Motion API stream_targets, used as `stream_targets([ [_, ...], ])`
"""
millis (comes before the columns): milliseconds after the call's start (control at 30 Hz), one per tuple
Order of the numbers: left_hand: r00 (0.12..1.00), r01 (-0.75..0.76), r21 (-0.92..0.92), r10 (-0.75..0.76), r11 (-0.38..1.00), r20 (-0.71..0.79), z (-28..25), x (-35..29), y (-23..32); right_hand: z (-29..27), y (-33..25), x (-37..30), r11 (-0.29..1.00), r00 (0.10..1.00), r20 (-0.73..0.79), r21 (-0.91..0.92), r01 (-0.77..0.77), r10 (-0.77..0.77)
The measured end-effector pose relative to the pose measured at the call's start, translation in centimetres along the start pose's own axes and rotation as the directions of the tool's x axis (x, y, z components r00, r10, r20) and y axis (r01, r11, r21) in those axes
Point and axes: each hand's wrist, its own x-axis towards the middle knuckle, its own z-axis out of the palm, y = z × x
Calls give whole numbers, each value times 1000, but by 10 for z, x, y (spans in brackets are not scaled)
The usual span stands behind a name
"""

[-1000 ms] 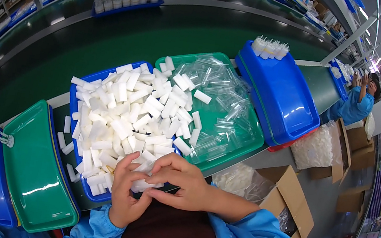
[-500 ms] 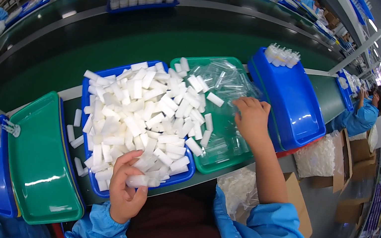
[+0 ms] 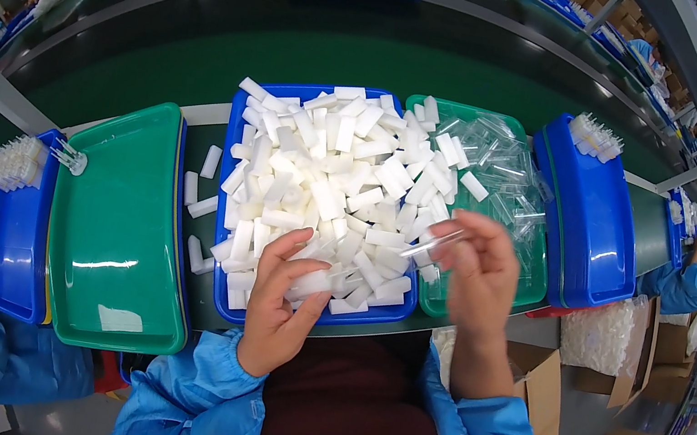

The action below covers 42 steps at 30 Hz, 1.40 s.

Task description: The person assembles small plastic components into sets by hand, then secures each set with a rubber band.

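My left hand (image 3: pixel 283 303) is closed on a short white block-like piece (image 3: pixel 311 286), pinched between thumb and fingers over the near edge of a blue tray (image 3: pixel 218 299). Heaped in that tray are many white pieces (image 3: pixel 328 200) of the same kind. My right hand (image 3: pixel 484 272) grips a thin clear tube (image 3: pixel 429 243), which points left over the pile. Beside the blue tray lies a green tray (image 3: pixel 531 280), holding loose clear tubes (image 3: pixel 505 165) and some white pieces along its left side.
At left stands another green tray (image 3: pixel 114 215) with a small white fitting (image 3: pixel 71 158) at its corner. Blue stacked trays (image 3: pixel 595 231) rise at right, white parts (image 3: pixel 597 137) on top. A dark green conveyor (image 3: pixel 340 50) runs behind. Cardboard boxes (image 3: pixel 542 393) and co-workers are around.
My right hand has come left from the tubes' green tray and now carries a clear tube. My left hand still pinches the white piece. The whole view has shifted.
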Motion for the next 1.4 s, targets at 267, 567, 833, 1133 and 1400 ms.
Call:
stream_targets([
  [267, 1000, -8, 50, 7, 999, 17, -2, -3, 0, 41, 13, -16, 998, 988, 147, 40, -48, 42],
  [567, 999, -37, 80, 36, 996, 22, -3, -1, 0, 43, 20, -19, 972, 975, 156, 151, -180, 156],
  [833, 1000, -23, 82, 21, 996, 19, -3, 1, 3, 44, 22, -26, 986, 980, 155, 90, -140, 125],
  [1133, 1000, -25, 84, 25, 996, -5, -2, 1, 4, 48, 32, -32, 940, 986, 129, 310, -145, 109],
  [1400, 997, 70, -44, -68, 997, 30, -3, -2, 4, 50, 30, -36, 972, 993, 117, 231, -51, 25],
])
